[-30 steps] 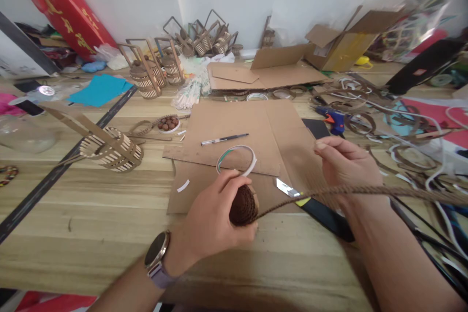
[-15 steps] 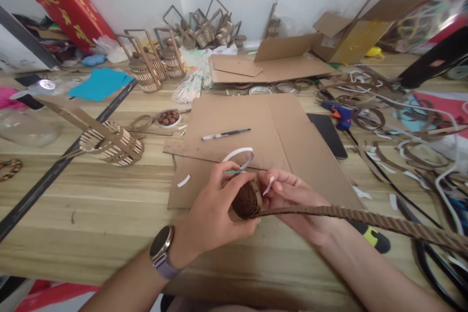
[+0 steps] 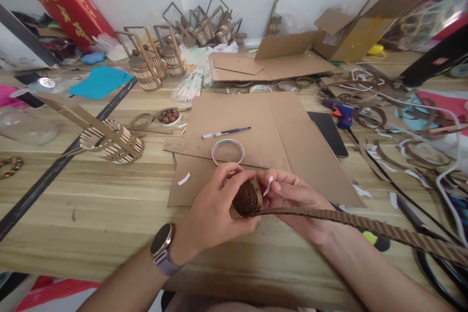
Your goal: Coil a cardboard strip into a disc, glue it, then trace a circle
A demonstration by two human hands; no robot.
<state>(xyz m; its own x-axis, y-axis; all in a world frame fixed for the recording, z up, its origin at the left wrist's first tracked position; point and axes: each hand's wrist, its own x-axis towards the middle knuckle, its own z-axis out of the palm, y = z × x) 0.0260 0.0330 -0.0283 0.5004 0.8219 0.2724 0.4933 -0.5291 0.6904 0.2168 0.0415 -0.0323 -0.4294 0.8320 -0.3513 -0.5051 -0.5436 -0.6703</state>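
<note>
My left hand (image 3: 219, 202) is wrapped round a tight coil of brown corrugated cardboard strip (image 3: 246, 199). From the coil the loose end of the strip (image 3: 340, 222) runs right, across my right wrist and out of view. Between thumb and forefinger, my right hand (image 3: 296, 200) pinches a small white piece of tape (image 3: 268, 186), close beside the coil. A thin roll of double-sided tape (image 3: 227, 152) lies on the cardboard sheet (image 3: 248, 112) just beyond my left fingers. My right hand's lower fingers are partly hidden behind the coil and strip.
A pen (image 3: 226, 132) rests on the sheet. To the left stands a small slatted basket (image 3: 113, 144), near a dish of brown balls (image 3: 169, 117). A glue gun (image 3: 340, 112), scissors (image 3: 420, 224) and loose strips (image 3: 369, 117) crowd the right. More baskets (image 3: 146, 70) stand at the back.
The tape roll has left my left fingers and now lies on the cardboard sheet. My left hand still holds the coil, and my right hand keeps the white piece of tape.
</note>
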